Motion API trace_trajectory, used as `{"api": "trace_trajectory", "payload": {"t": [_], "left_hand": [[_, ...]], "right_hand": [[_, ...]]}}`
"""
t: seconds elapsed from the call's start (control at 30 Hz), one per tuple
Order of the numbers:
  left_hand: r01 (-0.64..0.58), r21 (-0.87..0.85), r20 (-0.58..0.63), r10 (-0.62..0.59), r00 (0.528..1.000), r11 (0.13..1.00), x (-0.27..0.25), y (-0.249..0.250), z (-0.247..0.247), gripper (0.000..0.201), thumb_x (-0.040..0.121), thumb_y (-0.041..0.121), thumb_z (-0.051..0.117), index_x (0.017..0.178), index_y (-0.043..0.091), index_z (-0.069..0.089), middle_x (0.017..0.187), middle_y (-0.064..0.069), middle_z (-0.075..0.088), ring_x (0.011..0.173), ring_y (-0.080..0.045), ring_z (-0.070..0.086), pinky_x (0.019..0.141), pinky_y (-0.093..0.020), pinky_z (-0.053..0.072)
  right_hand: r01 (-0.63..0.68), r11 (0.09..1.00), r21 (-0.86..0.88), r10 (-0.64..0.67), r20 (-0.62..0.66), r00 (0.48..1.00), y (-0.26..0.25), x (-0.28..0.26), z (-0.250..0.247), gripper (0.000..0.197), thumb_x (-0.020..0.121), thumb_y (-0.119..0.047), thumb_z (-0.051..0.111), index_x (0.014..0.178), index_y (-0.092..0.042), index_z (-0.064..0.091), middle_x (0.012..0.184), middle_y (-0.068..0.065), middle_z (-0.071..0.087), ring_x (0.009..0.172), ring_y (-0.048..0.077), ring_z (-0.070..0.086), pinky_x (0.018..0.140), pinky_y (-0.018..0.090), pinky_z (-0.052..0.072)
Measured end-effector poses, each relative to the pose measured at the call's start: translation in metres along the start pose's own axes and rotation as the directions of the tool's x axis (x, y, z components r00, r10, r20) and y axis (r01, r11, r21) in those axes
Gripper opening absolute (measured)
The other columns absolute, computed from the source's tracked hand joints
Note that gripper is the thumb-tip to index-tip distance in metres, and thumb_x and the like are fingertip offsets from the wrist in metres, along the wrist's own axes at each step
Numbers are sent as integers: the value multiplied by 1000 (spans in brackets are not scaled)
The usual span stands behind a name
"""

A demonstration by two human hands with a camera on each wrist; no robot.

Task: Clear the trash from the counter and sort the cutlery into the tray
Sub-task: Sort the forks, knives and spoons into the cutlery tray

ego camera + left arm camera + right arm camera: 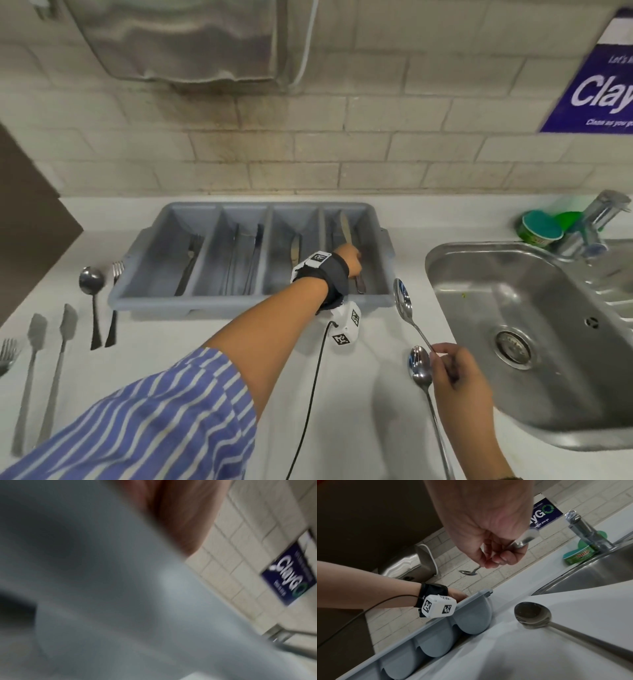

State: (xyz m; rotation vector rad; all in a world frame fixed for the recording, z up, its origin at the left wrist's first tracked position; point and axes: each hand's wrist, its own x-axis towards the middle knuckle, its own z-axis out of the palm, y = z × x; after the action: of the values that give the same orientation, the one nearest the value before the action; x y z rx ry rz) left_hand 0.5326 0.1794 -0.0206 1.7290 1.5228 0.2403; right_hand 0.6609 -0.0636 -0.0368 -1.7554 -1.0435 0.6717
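Note:
A grey four-compartment cutlery tray (137, 260) (471, 616) stands at the back of the white counter. My left hand (356, 265) (458, 594) reaches into its rightmost compartment, fingers curled over a knife (345, 228) whose dark handle sticks out below the hand. The left wrist view is a blur of grey tray wall and skin. To the right of the tray, my right hand (436, 354) (494, 561) pinches the handle of a spoon (402, 296) (468, 572) held above the counter. A second spoon (419, 366) (532, 615) lies on the counter under that hand.
Left of the tray lie a spoon (90, 281), a fork (116, 270), two knives (68, 322) and another fork (7, 353). A steel sink (513, 308) with a tap (603, 205) and a green tub (541, 229) fills the right side. Forks, knives and other cutlery lie in the tray.

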Motion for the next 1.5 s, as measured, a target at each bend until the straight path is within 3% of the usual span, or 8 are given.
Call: {"api": "trace_trajectory", "payload": {"t": [0.3,0.43,0.6,0.77,0.97,1.27,1.4,1.5], "left_hand": [[39,-33,-236,-46,971,999,-39,-56,-60,47,83,-8,46,128,3,55,137,-17,53,125,-32,51,109,-34,40],[164,257,-72,-151,986,952,-35,-82,-49,31,91,4,46,119,-5,58,129,-23,58,119,-36,55,103,-36,44],[145,266,-1,-151,989,953,-39,-78,-45,33,95,9,42,122,-7,55,131,-24,55,121,-35,52,103,-36,40],[-5,237,-111,32,993,972,-79,-66,-59,41,93,25,50,129,5,53,134,-16,56,123,-30,52,104,-34,42],[-226,259,-103,259,960,939,-131,-105,-44,38,88,32,59,124,18,60,127,-6,62,119,-24,52,105,-33,37],[-315,127,-302,340,891,940,-114,-123,-25,28,88,16,60,116,18,66,118,-5,67,111,-25,51,99,-29,33],[-353,113,-330,370,868,929,-116,-124,-24,27,87,13,61,113,15,68,112,-7,69,106,-27,53,101,-42,38],[-367,112,-340,383,859,924,-117,-124,-23,27,87,17,59,112,14,69,110,-8,70,104,-30,54,100,-46,40]], "right_hand": [[0,999,-48,1,7,1000,1,7,15,30,88,-9,56,76,-36,56,72,-12,65,58,14,56,66,41,54],[16,996,-85,-11,59,998,-17,12,24,37,87,2,49,86,-33,59,60,1,59,59,8,54,57,14,44],[142,974,-177,-102,214,972,-63,55,63,48,77,21,36,113,0,61,96,11,63,86,22,54,66,4,39],[152,863,-481,33,354,935,-75,130,132,32,85,3,47,116,5,55,112,25,63,106,38,60,89,38,51],[260,703,-662,138,485,863,-69,149,157,32,94,-3,40,121,9,52,129,25,55,121,35,51,102,37,41],[427,805,-413,-386,182,904,-43,86,80,35,80,1,56,114,-7,60,116,13,61,102,33,52,90,42,47],[61,808,-586,-47,40,998,10,32,27,36,79,-25,69,111,-11,59,109,11,60,102,33,53,85,42,46],[9,598,-802,171,139,976,51,2,5,42,73,-41,72,99,-10,62,100,10,63,96,33,56,78,40,47]]}}
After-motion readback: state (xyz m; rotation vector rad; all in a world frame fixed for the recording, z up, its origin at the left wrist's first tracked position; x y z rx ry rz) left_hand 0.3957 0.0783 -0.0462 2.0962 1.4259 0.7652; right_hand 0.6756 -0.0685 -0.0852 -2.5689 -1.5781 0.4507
